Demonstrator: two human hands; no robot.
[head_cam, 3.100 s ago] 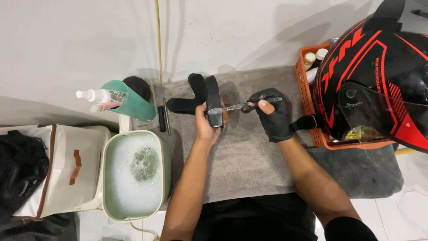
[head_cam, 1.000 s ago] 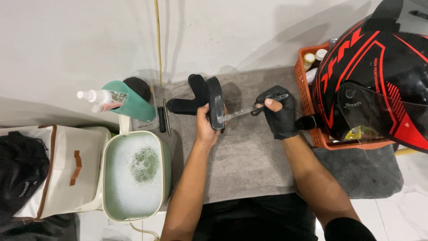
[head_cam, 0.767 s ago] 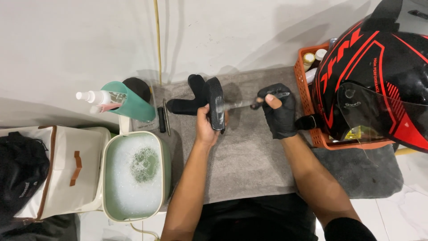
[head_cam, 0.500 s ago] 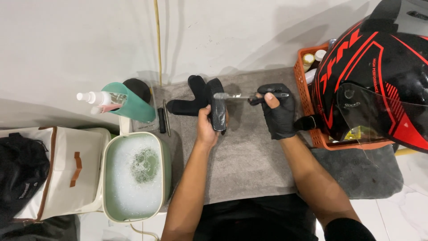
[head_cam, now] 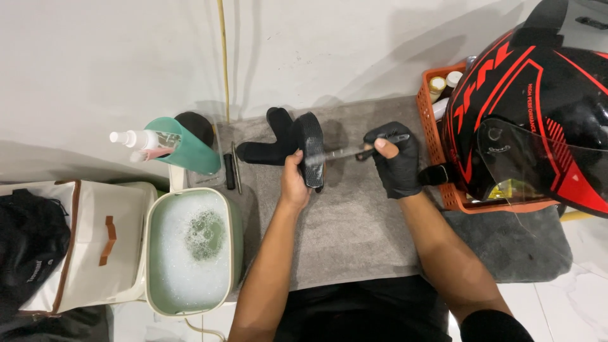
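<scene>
- Black fabric of the person's clothing fills the near edge, and both forearms reach away from it over a grey towel [head_cam: 354, 234] spread on the work surface.
- Left of the left forearm stands a pale green tub [head_cam: 190, 253] full of suds; beyond that sit a white box with a brown handle [head_cam: 95, 253] and a black bag [head_cam: 28, 240].
- Bare left hand [head_cam: 295, 183]: its fingers are clamped around the lower end of a black helmet pad [head_cam: 310, 149], held up on edge above the towel.
- The pad looks like foam under cloth, so I judge it light, soft and easily squashed, and slick if it is wet; a grip on the lower end, thumb on one face and fingers on the other, looks best.
- A second black pad [head_cam: 269, 145] lies flat on the towel just beyond the left fingertips, touching or nearly touching the held one.
- Right hand in a black glove [head_cam: 396, 158]: its fingers are closed on the handle of a thin brush [head_cam: 354, 152], whose blurred tip meets the pad's face.
- The brush seems stiff and light; it is gripped at the handle end, well back from the tip.
- Right of the gloved fingers an orange basket [head_cam: 434, 158] holds small bottles, with a black and red helmet [head_cam: 532, 120] resting on it.
- Farther left, past the left fingers, a teal cup [head_cam: 187, 149] lies tipped with a white spray bottle [head_cam: 136, 137] in it.
</scene>
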